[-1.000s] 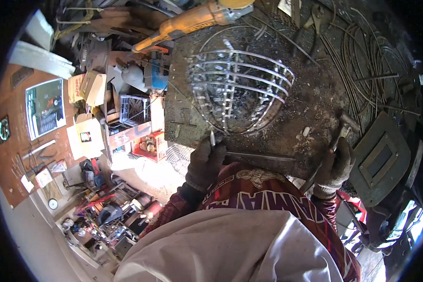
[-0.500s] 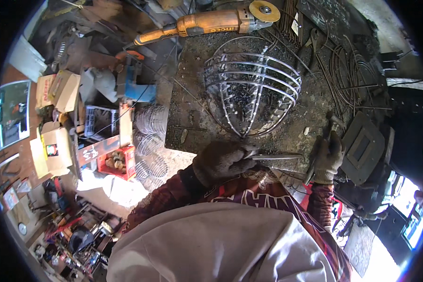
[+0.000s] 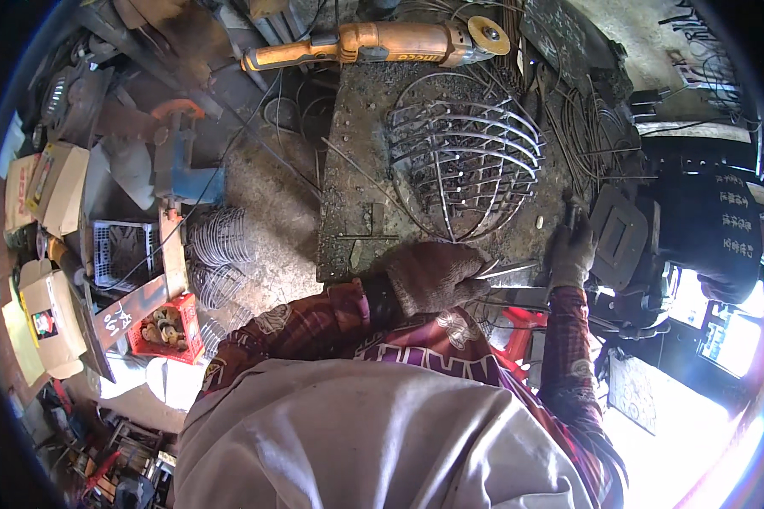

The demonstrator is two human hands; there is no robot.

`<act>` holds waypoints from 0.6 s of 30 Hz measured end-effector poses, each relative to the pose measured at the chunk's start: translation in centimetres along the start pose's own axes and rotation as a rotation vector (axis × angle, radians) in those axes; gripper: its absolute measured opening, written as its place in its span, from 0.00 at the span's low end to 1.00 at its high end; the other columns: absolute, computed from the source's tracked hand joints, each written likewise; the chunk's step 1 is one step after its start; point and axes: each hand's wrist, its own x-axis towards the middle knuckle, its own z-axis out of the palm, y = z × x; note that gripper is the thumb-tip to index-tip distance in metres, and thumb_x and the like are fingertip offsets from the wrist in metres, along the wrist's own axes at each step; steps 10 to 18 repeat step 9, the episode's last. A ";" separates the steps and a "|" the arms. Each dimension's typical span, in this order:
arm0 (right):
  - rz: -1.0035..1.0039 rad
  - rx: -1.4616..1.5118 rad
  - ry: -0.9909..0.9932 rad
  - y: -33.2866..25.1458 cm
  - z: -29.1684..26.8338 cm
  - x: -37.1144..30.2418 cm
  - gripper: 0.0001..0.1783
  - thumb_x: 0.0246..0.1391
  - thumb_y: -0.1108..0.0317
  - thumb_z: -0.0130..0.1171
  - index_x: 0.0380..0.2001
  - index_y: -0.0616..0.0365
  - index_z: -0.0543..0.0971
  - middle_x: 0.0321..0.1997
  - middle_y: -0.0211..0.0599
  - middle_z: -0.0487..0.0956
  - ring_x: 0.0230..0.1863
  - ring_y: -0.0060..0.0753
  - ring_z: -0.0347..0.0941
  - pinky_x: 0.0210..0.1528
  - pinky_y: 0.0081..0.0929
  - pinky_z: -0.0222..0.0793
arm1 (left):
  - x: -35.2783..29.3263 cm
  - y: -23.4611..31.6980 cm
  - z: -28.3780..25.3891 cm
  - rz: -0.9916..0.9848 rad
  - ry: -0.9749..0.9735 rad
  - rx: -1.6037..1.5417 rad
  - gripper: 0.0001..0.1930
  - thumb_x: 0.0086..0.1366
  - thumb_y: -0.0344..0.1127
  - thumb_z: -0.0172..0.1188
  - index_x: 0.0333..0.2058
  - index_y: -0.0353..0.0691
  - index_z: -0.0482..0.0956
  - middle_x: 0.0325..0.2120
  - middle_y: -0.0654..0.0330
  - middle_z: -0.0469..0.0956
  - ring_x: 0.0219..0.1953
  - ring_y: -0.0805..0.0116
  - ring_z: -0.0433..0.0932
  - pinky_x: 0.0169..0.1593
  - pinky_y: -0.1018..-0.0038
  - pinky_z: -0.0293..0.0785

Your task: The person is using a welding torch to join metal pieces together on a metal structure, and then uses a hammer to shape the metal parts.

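Observation:
My left hand [image 3: 433, 276], in a dark work glove, is closed around thin metal rods [image 3: 511, 270] that stick out to the right at the bench's front edge. To the right, my gloved right hand [image 3: 572, 248] is closed on a slim dark thing whose kind I cannot make out. Ahead of both hands, a domed cage of bent metal rods [image 3: 484, 157] lies on the dark steel bench [image 3: 361, 182]. Its curved bars cross over longer ribs that meet toward me.
An orange angle grinder [image 3: 390, 42] lies along the bench's far edge. Bent rods [image 3: 590, 140] clutter the right side, near a dark plate with a rectangular opening [image 3: 617, 233]. Wire rings [image 3: 221, 237] are stacked at left, near a red crate [image 3: 187, 327].
The view has shifted, so the items at left sit farther left. Both hands keep their grips; the rods in my left hand now tilt up more to the right.

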 end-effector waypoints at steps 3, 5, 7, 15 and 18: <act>0.015 0.085 -0.030 0.4 0.3 -0.1 0.32 0.60 0.53 0.60 0.65 0.53 0.71 0.59 0.57 0.78 0.60 0.60 0.74 0.62 0.45 0.70 | 0.0 0.0 -0.1 0.029 -0.003 -0.014 0.13 0.68 0.45 0.62 0.43 0.43 0.80 0.34 0.52 0.81 0.39 0.48 0.82 0.43 0.56 0.77; 0.031 0.011 -0.045 -0.1 0.3 -0.1 0.33 0.60 0.53 0.61 0.65 0.53 0.71 0.59 0.57 0.78 0.61 0.59 0.74 0.62 0.46 0.69 | -0.1 -0.1 0.0 0.004 -0.024 -0.004 0.13 0.68 0.45 0.62 0.44 0.43 0.80 0.36 0.52 0.81 0.40 0.48 0.82 0.43 0.56 0.78; 0.019 0.008 -0.036 0.6 0.3 -0.1 0.33 0.60 0.53 0.61 0.66 0.54 0.71 0.60 0.57 0.78 0.62 0.59 0.74 0.62 0.46 0.69 | 0.0 -0.3 0.1 -0.011 -0.062 0.040 0.14 0.69 0.45 0.61 0.46 0.44 0.80 0.38 0.52 0.82 0.41 0.48 0.83 0.44 0.57 0.78; 0.040 -0.066 -0.092 -0.3 -0.3 0.1 0.35 0.59 0.51 0.60 0.67 0.53 0.69 0.62 0.56 0.76 0.64 0.55 0.72 0.64 0.46 0.66 | 0.2 -0.1 -0.3 -0.030 -0.118 0.022 0.16 0.70 0.48 0.59 0.47 0.43 0.80 0.38 0.51 0.82 0.42 0.50 0.83 0.47 0.58 0.79; 0.040 -0.066 -0.092 -0.3 -0.3 0.1 0.35 0.59 0.51 0.60 0.67 0.53 0.69 0.62 0.56 0.76 0.64 0.55 0.72 0.64 0.46 0.66 | 0.2 -0.1 -0.3 -0.030 -0.118 0.022 0.16 0.70 0.48 0.59 0.47 0.43 0.80 0.38 0.51 0.82 0.42 0.50 0.83 0.47 0.58 0.79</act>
